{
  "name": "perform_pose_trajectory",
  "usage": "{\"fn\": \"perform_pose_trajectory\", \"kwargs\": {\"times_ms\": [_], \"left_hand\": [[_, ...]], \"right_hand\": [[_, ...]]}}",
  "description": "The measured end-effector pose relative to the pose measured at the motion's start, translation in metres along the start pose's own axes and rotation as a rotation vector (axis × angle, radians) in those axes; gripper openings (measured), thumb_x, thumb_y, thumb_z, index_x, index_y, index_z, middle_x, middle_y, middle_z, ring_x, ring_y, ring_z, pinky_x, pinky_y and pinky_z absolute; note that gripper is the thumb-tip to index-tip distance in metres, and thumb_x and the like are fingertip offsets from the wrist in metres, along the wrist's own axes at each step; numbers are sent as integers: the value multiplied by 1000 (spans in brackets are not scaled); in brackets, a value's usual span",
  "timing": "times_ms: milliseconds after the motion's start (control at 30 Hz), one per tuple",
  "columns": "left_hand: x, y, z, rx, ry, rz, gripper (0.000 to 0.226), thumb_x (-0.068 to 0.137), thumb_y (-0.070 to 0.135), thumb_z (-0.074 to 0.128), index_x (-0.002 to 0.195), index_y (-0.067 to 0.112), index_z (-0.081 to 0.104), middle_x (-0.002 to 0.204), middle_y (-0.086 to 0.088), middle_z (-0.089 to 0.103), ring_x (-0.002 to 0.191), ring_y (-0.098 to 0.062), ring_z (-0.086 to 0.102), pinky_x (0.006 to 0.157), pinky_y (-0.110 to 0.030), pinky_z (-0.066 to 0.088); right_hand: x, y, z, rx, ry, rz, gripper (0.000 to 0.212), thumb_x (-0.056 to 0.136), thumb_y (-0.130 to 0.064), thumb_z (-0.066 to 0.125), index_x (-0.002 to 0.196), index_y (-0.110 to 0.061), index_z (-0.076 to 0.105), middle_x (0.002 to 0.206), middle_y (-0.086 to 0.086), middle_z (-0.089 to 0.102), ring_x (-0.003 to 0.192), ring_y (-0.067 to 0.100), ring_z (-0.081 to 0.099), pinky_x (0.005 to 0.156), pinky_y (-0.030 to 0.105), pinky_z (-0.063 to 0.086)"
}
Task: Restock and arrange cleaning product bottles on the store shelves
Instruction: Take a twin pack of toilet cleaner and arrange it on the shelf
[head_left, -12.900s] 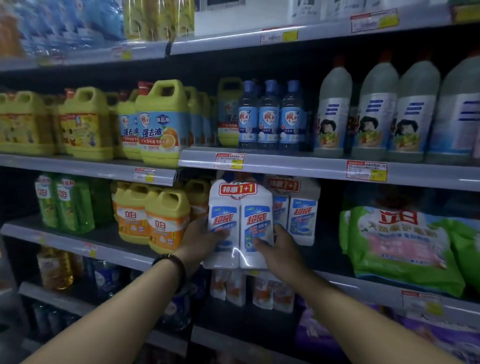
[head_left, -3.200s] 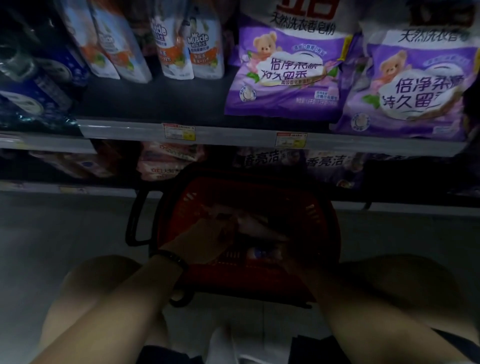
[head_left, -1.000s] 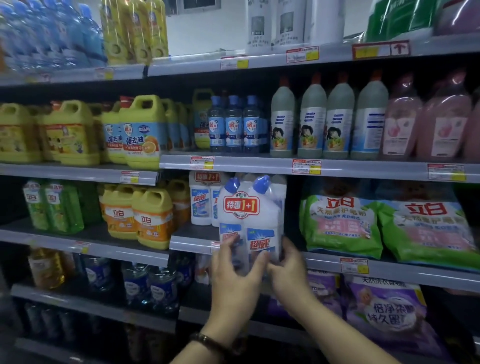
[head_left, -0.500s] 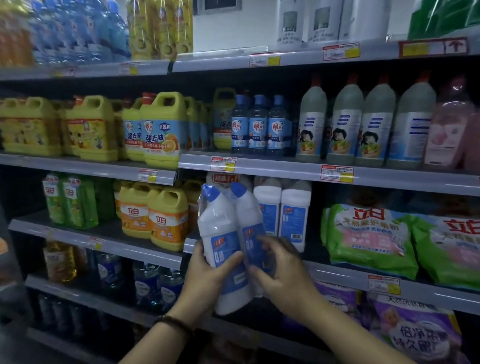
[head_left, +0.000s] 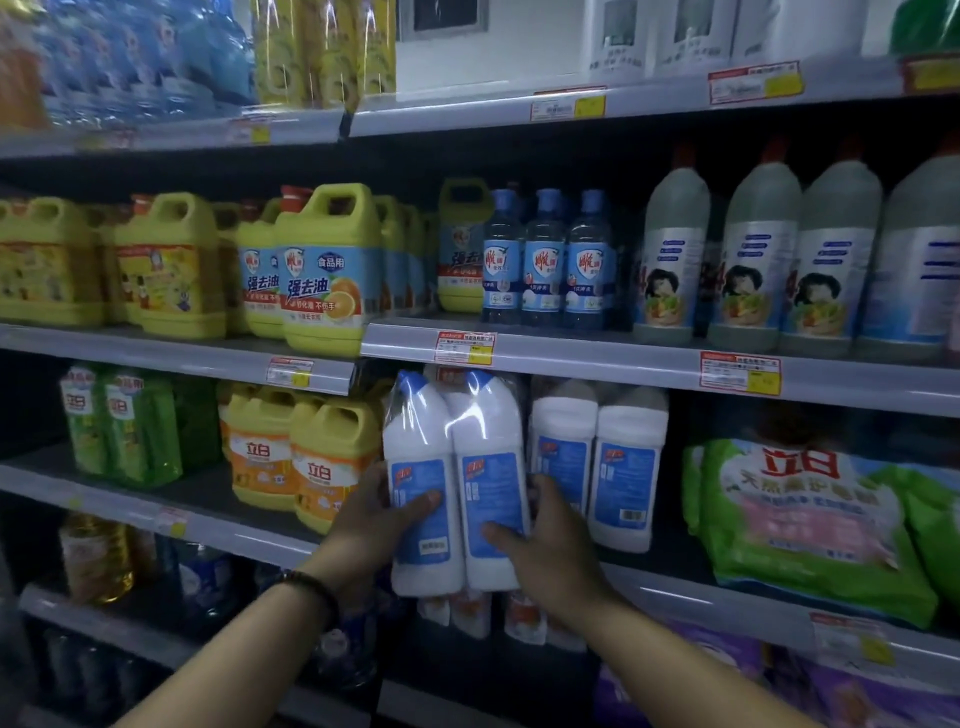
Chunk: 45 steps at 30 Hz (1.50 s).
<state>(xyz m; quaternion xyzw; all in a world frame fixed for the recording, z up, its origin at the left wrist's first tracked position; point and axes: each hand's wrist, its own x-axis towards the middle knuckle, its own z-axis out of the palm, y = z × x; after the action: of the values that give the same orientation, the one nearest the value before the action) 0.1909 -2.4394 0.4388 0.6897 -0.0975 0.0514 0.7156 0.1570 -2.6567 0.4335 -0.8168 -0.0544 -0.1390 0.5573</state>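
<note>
While upright — twin-pack (head_left: 457, 483) | left hand (head_left: 371, 525), right hand (head_left: 550, 545) gripping | shelf (head_left: 675, 584) edge

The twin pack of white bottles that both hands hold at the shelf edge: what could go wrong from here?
1. The twin pack reaches nearly to the shelf above; its blue caps could catch there as it goes in.
2. The yellow jugs and the white bottles stand close on both sides, so it may knock them.
3. The left hand and right hand grip low on glossy film, so the pack might slip or tip.
</note>
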Motion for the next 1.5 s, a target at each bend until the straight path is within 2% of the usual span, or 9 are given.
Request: {"fn": "perform_pose_trajectory", "kwargs": {"times_ms": [133,233,333,533,800,967,1167,1367,1500], "left_hand": [[35,3,-14,-20,-64,-9,35,98,12,77,131,14,67,122,-9,81,109,-31,80,87,-55,66],[56,-1,-27,-4,-109,-2,52,94,17,83,140,9,61,131,-15,76,118,-38,76,97,-65,61],[79,-6,-31,-24,-68,33,49,96,12,79,140,10,58,131,-14,76,116,-38,76,97,-66,60],[105,-15,-30,-98,-93,33,56,93,17,81,141,16,53,136,-16,72,119,-40,74,98,-66,60],[111,-28,-25,-92,-85,79,45,101,14,72,140,17,51,134,-11,73,119,-35,75,98,-63,61],[114,-28,-18,-74,-97,116,47,100,9,71,141,14,48,133,-12,74,121,-34,74,98,-58,63],[113,-38,-7,-26,-157,119,51,103,16,70,149,25,48,141,-6,71,129,-29,71,104,-57,59],[99,-36,-3,95,-72,185,49,106,20,65,152,26,49,139,3,72,123,-14,73,93,-32,65],[92,-36,-1,234,48,176,48,102,18,72,146,23,53,136,4,71,125,-18,70,101,-46,62]], "right_hand": [[26,-8,19,-82,31,36,36,98,-22,77,128,-26,58,122,-8,70,109,11,69,89,29,55],[39,-14,31,-115,57,95,33,97,-21,71,129,-22,60,122,-1,70,107,19,69,88,35,56],[47,-17,38,-82,61,95,35,96,-16,68,129,-25,61,121,-2,71,109,20,71,95,44,61],[63,-25,35,13,88,100,36,95,-13,69,125,-32,66,114,-10,75,105,15,72,97,46,61],[62,-19,45,47,106,89,52,93,-14,76,137,-33,55,122,-10,70,111,15,69,84,31,53],[59,-14,49,30,77,77,67,91,-13,79,145,-33,45,123,-12,67,102,1,65,68,15,45],[55,-2,52,39,132,68,76,84,-14,84,144,-36,43,128,-12,67,112,8,68,82,26,55],[48,-4,52,-115,108,16,84,83,-30,75,156,-35,34,146,-8,59,128,16,62,106,42,56],[29,-5,42,-175,77,-29,60,96,-18,72,149,-30,48,142,-8,63,128,11,62,110,35,55]]}}
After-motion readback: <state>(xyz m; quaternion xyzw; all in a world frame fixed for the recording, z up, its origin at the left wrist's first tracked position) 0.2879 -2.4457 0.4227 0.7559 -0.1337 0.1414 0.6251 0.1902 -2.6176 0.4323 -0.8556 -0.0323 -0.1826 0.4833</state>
